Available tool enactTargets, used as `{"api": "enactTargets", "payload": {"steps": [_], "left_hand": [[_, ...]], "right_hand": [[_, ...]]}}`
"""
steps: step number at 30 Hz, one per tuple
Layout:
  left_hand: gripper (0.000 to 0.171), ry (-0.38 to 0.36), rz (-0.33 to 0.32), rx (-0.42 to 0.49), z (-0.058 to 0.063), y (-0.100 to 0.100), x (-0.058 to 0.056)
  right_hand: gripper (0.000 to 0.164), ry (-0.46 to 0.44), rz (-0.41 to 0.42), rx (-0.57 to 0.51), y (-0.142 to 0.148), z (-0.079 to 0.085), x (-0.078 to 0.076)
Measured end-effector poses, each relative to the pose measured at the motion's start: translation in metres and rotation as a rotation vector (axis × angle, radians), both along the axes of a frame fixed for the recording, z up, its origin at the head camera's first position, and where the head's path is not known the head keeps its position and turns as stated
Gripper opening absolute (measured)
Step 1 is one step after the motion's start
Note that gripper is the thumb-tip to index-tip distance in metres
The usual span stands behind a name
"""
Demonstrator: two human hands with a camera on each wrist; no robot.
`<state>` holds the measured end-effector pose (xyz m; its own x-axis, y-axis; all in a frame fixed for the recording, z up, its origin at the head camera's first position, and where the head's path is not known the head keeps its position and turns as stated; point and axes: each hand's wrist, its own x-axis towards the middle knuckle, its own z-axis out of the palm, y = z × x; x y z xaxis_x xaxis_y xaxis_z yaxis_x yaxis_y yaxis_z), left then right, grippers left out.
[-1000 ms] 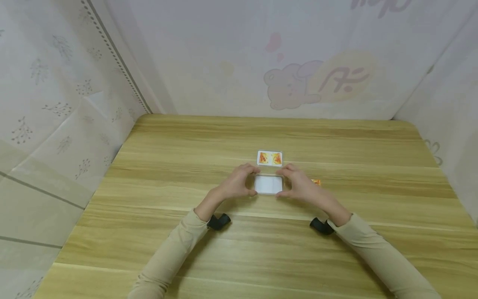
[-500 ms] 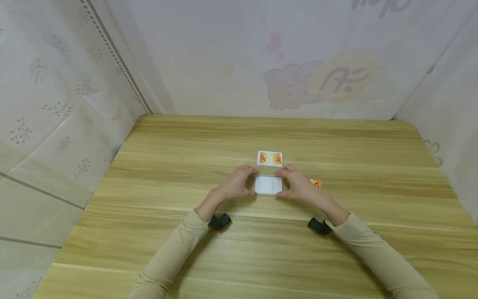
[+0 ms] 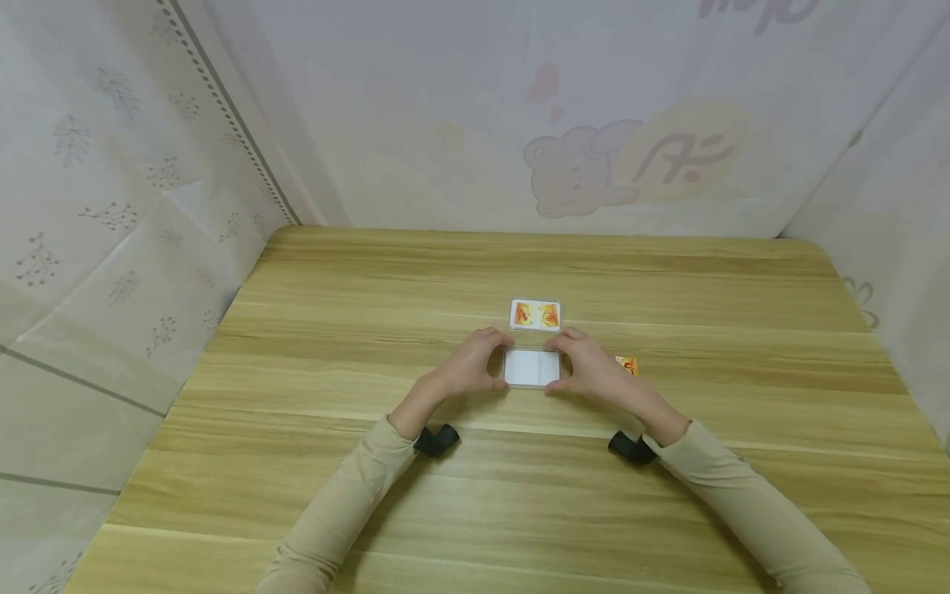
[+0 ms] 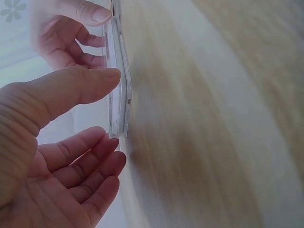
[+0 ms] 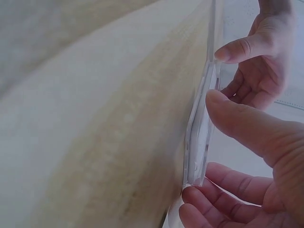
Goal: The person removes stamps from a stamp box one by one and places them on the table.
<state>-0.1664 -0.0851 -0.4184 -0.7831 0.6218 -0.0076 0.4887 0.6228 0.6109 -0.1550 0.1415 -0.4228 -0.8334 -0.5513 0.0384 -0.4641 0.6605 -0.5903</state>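
A flat clear plastic case [image 3: 532, 368] with a white insert lies between my two hands at the middle of the table. My left hand [image 3: 471, 363] holds its left end, thumb at the near corner and fingertips at the far one. On the opposite end, my right hand [image 3: 596, 370] pinches the corners the same way. Seen edge-on in the left wrist view, the case [image 4: 118, 80] is a thin stack of clear layers close over the wood, with my left thumb [image 4: 90, 84] on its edge. The right wrist view has my right thumb [image 5: 242, 116] against it.
Just beyond the hands lies a second clear case [image 3: 536, 314] with orange and yellow pictures on white. A small orange printed piece [image 3: 627, 365] shows past my right hand, partly hidden by it. Patterned cloth [image 3: 416, 115] hangs behind the wooden table [image 3: 371, 280].
My right hand and the case have shifted very slightly left, and a bit more of the orange piece shows. My left hand keeps nearly the same place.
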Motion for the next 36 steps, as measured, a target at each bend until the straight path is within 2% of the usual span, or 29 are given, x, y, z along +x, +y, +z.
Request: {"api": "enactTargets", "payload": {"steps": [9, 22, 36], "left_hand": [[0.057, -0.016, 0.007, -0.001, 0.0004, -0.0012, 0.0002], [0.056, -0.042, -0.016, 0.064, -0.0023, -0.0039, -0.0024], [0.054, -0.058, -0.005, 0.067, -0.0008, -0.0038, -0.0038]], "right_hand": [[0.056, -0.007, 0.002, 0.028, -0.0044, 0.0038, 0.0000], [0.054, -0.017, 0.010, 0.033, -0.0052, 0.0048, -0.0033], [0.054, -0.021, 0.016, 0.021, -0.0046, 0.0031, -0.0053]]}}
